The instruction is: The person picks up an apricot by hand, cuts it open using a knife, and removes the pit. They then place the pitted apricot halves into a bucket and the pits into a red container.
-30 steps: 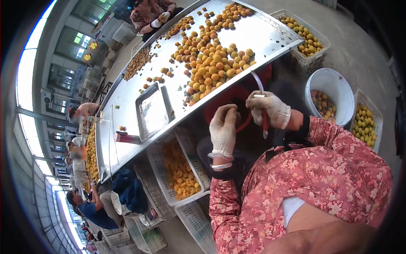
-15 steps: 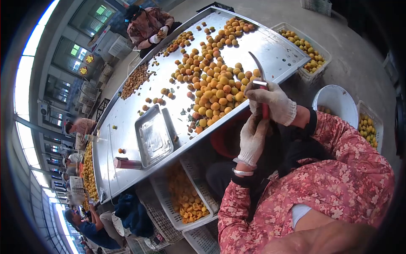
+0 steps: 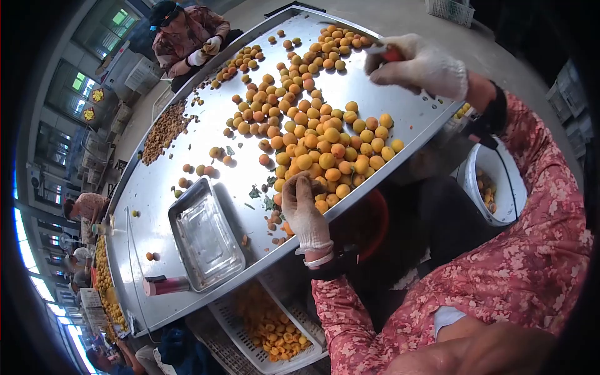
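The left hand (image 3: 304, 211) lay curled on an apricot (image 3: 320, 204) at the worktop (image 3: 156, 187) edge; the right hand (image 3: 420, 65) gripped a red-handled knife (image 3: 392, 55) above the apricots.

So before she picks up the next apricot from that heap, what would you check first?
1. Left hand at the apricot heap: ok, its gloved fingers rest on fruit at the near edge.
2. Fruit actually gripped: cannot tell, the fingers hide it.
3. Right hand clear of the left: ok, raised over the far side of the table.
4. Knife under control: cannot tell, only a bit of red handle shows in the fist.
5. Metal tray free: ok, nothing in it.
6. Crate of cut halves within reach: ok, below the table edge.
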Action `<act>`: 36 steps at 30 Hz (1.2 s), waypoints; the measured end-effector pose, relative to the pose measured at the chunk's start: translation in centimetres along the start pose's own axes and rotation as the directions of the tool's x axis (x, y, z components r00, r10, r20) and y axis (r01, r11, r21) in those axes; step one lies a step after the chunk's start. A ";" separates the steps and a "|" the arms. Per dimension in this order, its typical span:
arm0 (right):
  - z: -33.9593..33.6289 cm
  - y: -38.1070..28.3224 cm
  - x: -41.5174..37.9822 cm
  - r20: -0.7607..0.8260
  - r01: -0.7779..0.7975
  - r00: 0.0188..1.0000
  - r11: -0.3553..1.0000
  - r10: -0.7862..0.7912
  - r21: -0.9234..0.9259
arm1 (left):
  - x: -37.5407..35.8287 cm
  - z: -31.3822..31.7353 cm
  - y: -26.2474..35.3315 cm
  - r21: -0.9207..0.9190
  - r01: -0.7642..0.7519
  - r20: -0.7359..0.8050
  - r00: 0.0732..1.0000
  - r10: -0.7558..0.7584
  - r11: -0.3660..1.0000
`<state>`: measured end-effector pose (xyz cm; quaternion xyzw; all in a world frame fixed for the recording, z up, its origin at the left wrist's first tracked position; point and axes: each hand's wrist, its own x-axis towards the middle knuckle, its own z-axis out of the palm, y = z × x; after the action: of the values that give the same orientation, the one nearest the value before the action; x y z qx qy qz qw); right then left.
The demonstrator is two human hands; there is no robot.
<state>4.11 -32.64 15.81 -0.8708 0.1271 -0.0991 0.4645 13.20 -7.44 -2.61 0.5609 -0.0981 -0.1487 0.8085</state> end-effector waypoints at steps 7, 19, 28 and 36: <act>14.7 9.3 4.0 0.208 0.080 0.978 0.935 -0.007 -0.347 | -0.4 -1.9 -2.1 0.044 0.028 -0.133 0.991 -0.022 0.999; 19.5 16.3 6.9 0.098 0.114 0.992 0.891 -0.079 -0.440 | 0.6 -1.6 -5.6 0.142 -0.110 0.056 0.993 0.103 0.984; 19.6 9.9 2.4 0.240 -0.263 0.962 0.646 0.126 0.717 | -0.1 -1.2 -4.6 -0.040 -0.069 0.091 0.993 0.073 0.997; 22.6 14.6 2.8 0.199 -0.016 0.973 0.828 -0.116 0.561 | -0.1 -2.1 -9.6 -0.355 -0.057 0.104 0.990 0.100 0.933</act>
<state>11.50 -23.60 -8.63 -0.7053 0.0160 -0.0452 0.7073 12.58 -8.68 -12.36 0.3935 -0.1409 -0.1648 0.8934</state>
